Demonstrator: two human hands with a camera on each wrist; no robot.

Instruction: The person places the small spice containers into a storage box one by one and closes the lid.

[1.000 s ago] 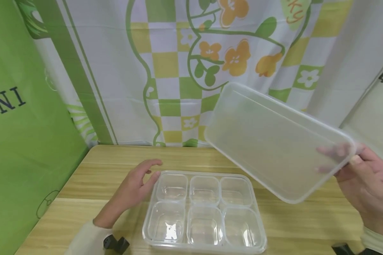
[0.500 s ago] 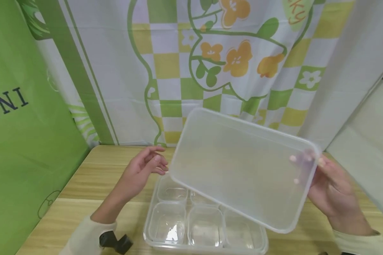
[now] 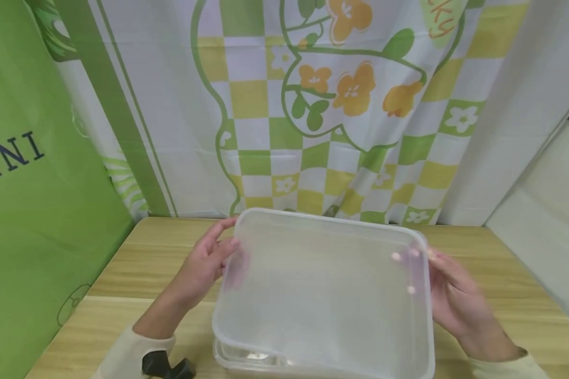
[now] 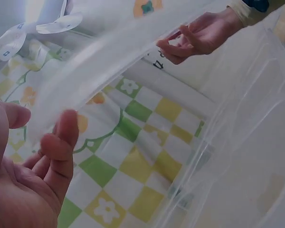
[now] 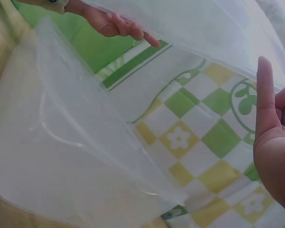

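A frosted, translucent rectangular lid (image 3: pixel 322 300) is held tilted, its far edge raised, above a clear plastic food container (image 3: pixel 224 356). Most of the container is covered by the lid in the head view; only its near left rim shows. My right hand (image 3: pixel 460 308) grips the lid's right edge, with fingertips seen through the plastic behind it. At the left edge, near the far corner, my left hand (image 3: pixel 196 273) has its thumb on the rim and fingers behind. In the left wrist view, the lid's edge passes between the left hand's thumb and curled fingers (image 4: pixel 59 142).
A wooden table (image 3: pixel 137 263) lies under everything. Behind it hangs a checked, flowered curtain (image 3: pixel 284 131), with a green cloth (image 3: pixel 38 210) along the left and a pale panel (image 3: pixel 545 210) at the right.
My right hand has brought the lid left and down until it overlaps the container. My left hand has left the container's corner and come up to the lid's left edge.
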